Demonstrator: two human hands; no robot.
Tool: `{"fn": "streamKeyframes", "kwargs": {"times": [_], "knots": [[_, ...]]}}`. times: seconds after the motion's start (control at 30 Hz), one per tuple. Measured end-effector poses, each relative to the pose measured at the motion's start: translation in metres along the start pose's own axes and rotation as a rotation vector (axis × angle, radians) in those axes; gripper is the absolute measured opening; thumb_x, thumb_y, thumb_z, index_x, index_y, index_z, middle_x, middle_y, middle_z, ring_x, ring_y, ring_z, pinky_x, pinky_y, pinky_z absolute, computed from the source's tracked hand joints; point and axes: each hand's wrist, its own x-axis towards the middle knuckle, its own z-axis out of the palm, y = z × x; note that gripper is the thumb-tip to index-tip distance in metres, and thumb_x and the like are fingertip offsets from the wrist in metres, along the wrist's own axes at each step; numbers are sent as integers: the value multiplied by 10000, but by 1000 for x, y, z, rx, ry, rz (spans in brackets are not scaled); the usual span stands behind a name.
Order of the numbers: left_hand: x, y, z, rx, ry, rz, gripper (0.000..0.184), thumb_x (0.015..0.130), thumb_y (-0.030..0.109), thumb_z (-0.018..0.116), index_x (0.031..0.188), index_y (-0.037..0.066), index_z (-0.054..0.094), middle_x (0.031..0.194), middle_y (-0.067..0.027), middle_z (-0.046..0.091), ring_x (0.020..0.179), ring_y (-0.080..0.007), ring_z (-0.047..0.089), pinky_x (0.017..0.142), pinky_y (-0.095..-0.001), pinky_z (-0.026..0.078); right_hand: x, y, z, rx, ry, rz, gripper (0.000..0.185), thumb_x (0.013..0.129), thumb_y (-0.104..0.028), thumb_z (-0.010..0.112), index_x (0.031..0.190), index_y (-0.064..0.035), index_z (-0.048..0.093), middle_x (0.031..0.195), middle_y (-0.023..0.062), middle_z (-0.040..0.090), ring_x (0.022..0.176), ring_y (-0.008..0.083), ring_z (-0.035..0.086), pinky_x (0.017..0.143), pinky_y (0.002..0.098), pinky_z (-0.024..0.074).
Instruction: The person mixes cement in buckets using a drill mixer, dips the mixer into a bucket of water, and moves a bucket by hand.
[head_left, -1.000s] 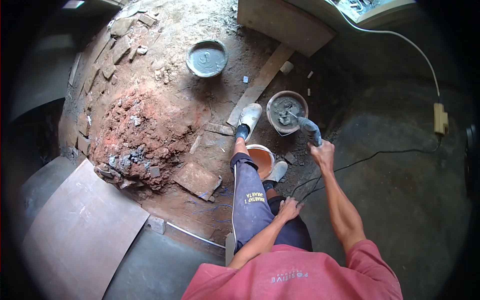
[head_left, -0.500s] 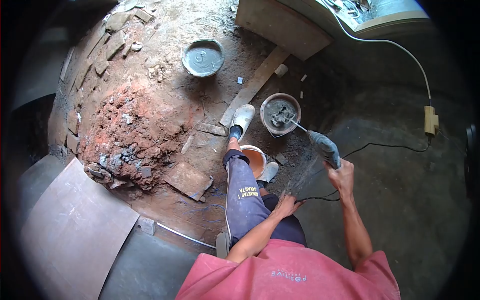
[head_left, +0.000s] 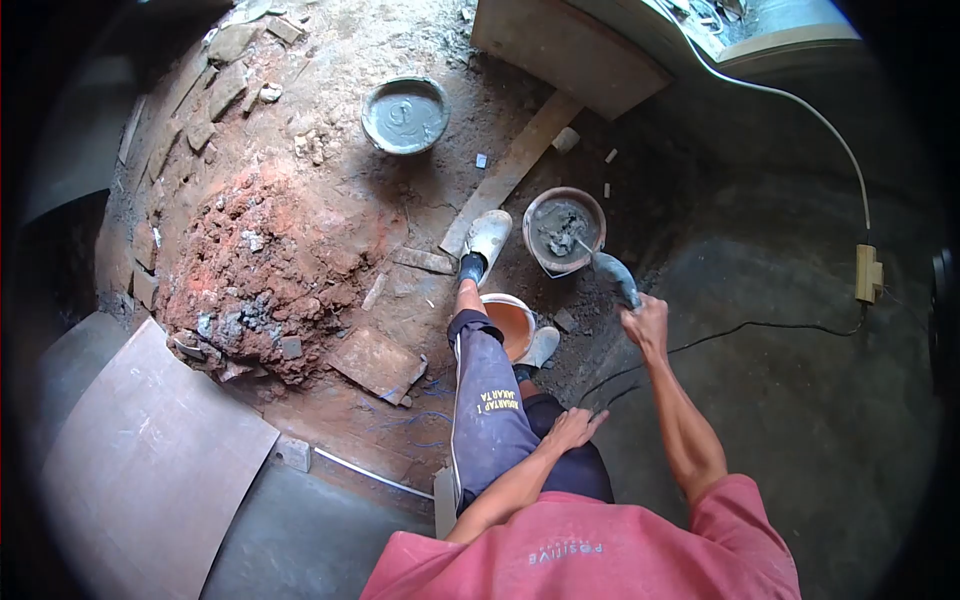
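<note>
My right hand (head_left: pixel 645 324) is closed around the grip of a blue-grey, mud-spattered electric drill (head_left: pixel 615 276). From the drill a mixing rod reaches into a bucket (head_left: pixel 528 232) of lumpy grey mortar (head_left: pixel 562 228); the rod's tip is sunk in the mix. Against my thigh rests my left hand (head_left: pixel 573 428), with a black cable (head_left: pixel 740 326) running to its fingers, apparently gripped there. How tightly the fingers close is hard to see. Between my feet stands an orange-lined bucket (head_left: pixel 512 325), partly hidden by my leg.
A basin (head_left: pixel 405 116) of smooth grey mix stands farther ahead. Left lie a reddish soil heap (head_left: pixel 270 270), broken tiles (head_left: pixel 230 88) and a large board (head_left: pixel 150 450). A plank (head_left: pixel 515 175) crosses the ground ahead. A yellow socket box (head_left: pixel 868 273) hangs on a white cord at right.
My right hand and the drill have moved left and slightly up, closer to the mortar bucket. The drill's angle has changed, and the black cable has shifted. My left hand has dropped slightly.
</note>
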Motion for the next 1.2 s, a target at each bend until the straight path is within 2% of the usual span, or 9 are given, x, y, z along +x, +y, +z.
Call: {"fn": "streamKeyframes", "kwargs": {"times": [0.3, 0.57, 0.63, 0.77, 0.83, 0.9, 0.93, 1.0, 1.2], "knots": [[-7, 19, -14, 48, -5, 34, 584, 972, 539, 500, 917, 2, 721, 891, -339, 654, 923, -504, 638, 844, -558, 507, -45, -31, -84, 57, 27, -51, 191, 741, -136, 682, 762, 52, 655, 677, 276, 588, 664, 429, 647, 594, 425, 484], [-8, 22, -19, 15, -29, -12, 667, 965, 593, 472, 875, -24, 711, 888, -317, 671, 931, -507, 642, 842, -573, 504, 17, -12, -4, -25, -8, -192, 209, 718, -165, 686, 742, 40, 659, 695, 271, 614, 696, 447, 637, 637, 483, 499], [-8, 21, -16, 28, -49, -16, 664, 974, 584, 459, 843, -24, 693, 881, -319, 668, 927, -505, 641, 836, -571, 502, 25, -16, 14, -31, 32, -75, 221, 707, -171, 691, 746, 44, 657, 707, 274, 622, 711, 454, 636, 648, 489, 501], [-13, 16, -20, -8, -38, 22, 671, 970, 593, 457, 850, -21, 701, 873, -316, 670, 923, -499, 641, 833, -570, 500, 23, -11, 8, -11, 33, -60, 221, 690, -163, 689, 756, 44, 656, 690, 276, 614, 666, 442, 635, 637, 482, 497], [-13, 17, -28, -1, -40, 53, 660, 971, 586, 463, 848, -18, 697, 859, -315, 669, 911, -495, 643, 825, -563, 501, 22, -5, -6, 2, 39, -76, 223, 683, -162, 690, 758, 46, 653, 658, 265, 604, 601, 422, 613, 611, 457, 489], [-17, 19, -26, -12, -57, 75, 649, 972, 579, 468, 845, -16, 693, 845, -313, 668, 899, -491, 644, 817, -557, 503, 5, -1, -30, 44, 45, -71, 243, 710, -161, 711, 804, 55, 652, 612, 217, 588, 521, 249, 564, 584, 405, 474], [-16, 20, -27, -11, -73, 104, 635, 971, 573, 475, 849, -12, 690, 834, -311, 666, 890, -489, 644, 814, -554, 502, -6, -8, -45, 39, 47, -68, 243, 710, -161, 711, 804, 55, 652, 612, 217, 588, 521, 249, 564, 584, 405, 474], [-12, 24, -32, -12, -85, 141, 622, 971, 567, 481, 853, -8, 686, 823, -309, 664, 881, -487, 644, 810, -551, 501, -22, -28, -76, -11, 21, -67, 221, 685, -151, 684, 762, 53, 650, 634, 256, 589, 566, 394, 610, 591, 428, 480], [-11, 33, -38, -45, -46, 181, 601, 977, 546, 486, 853, -10, 679, 792, -305, 652, 860, -485, 642, 788, -558, 490, -17, -47, -83, 1, 3, -126, 222, 699, -152, 684, 763, 58, 650, 668, 275, 597, 637, 420, 648, 617, 445, 499]]}}
